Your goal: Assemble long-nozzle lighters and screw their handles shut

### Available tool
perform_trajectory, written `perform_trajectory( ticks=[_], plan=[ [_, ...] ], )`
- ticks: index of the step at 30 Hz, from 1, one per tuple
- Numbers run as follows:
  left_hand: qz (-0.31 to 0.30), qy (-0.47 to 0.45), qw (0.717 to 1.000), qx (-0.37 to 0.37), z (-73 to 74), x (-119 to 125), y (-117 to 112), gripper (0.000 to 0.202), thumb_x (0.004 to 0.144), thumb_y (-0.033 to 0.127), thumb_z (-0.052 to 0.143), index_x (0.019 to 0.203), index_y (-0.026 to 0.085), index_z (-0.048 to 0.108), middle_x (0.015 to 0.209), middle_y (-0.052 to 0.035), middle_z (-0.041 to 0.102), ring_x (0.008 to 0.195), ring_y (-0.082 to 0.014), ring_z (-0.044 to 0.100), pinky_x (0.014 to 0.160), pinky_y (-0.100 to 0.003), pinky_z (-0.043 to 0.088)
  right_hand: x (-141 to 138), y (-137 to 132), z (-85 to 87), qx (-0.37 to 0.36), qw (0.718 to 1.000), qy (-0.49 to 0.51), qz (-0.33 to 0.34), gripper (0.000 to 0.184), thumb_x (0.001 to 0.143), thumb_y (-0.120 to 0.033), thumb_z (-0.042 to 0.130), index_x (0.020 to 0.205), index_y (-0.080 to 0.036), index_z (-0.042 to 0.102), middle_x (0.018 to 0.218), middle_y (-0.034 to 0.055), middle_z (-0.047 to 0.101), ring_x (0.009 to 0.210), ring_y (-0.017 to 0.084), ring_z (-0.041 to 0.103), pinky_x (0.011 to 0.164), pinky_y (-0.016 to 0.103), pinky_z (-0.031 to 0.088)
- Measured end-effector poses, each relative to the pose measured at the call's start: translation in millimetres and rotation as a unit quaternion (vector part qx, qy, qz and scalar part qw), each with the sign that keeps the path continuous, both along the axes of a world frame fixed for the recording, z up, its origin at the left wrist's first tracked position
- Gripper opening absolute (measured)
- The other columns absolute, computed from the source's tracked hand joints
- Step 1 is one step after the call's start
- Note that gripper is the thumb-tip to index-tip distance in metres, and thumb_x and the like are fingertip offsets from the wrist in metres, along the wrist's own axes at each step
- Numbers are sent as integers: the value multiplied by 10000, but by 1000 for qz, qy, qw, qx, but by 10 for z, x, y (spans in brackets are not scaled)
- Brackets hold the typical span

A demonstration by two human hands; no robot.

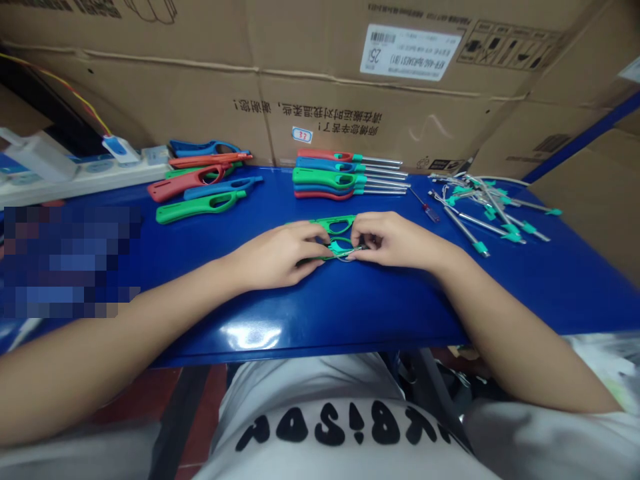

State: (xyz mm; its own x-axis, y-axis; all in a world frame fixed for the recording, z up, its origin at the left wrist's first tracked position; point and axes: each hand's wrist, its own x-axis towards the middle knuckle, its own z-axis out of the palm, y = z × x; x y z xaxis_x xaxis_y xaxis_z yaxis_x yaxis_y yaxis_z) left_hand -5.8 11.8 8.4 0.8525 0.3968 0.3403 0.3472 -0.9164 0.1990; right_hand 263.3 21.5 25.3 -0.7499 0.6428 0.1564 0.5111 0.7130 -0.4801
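At the middle of the table, my left hand (295,253) is closed on a green lighter casing half (327,257), fingers over its left end. A teal piece (341,248) lies in the casing by my fingertips, and a thin pale wire (345,259) loops below it. My right hand (393,240) pinches a thin metal part at the casing's right end; its fingers partly hide it. Just behind, another green casing half (340,225) with a loop-shaped opening lies between both hands, partly covered by my left hand.
Red, blue and green casings (200,207) lie at the back left beside a power strip (85,177). Lighters with metal tubes (320,177) are stacked at the back centre. A screwdriver (430,212) and loose metal tubes with teal parts (467,230) lie right. A cardboard box (200,87) stands behind.
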Motion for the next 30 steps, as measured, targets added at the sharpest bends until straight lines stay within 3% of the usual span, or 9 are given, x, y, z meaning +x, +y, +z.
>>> perform_trajectory(
  ticks=[6, 30],
  plan=[
    [1, -5, 1000, -6, -6, 4, -2, 247, 976, 189, 571, 1141, 170, 753, 1168, -116, 686, 1070, -237, 674, 973, -381, 555, 1, -11, 32, 15, 1000, -23, 9, 128, 896, -264, 708, 854, -145, 687, 852, 41, 625, 650, 113, 543, 624, 247, 417],
    [7, 30, 999, 21, 11, 19, -16, 272, 985, 193, 535, 1107, 175, 777, 1156, -130, 690, 1041, -256, 685, 956, -407, 559, 33, -37, 119, -5, 999, -20, 24, 130, 914, -256, 667, 867, -166, 747, 867, 66, 711, 703, 144, 621, 671, 261, 468]
  ],
)
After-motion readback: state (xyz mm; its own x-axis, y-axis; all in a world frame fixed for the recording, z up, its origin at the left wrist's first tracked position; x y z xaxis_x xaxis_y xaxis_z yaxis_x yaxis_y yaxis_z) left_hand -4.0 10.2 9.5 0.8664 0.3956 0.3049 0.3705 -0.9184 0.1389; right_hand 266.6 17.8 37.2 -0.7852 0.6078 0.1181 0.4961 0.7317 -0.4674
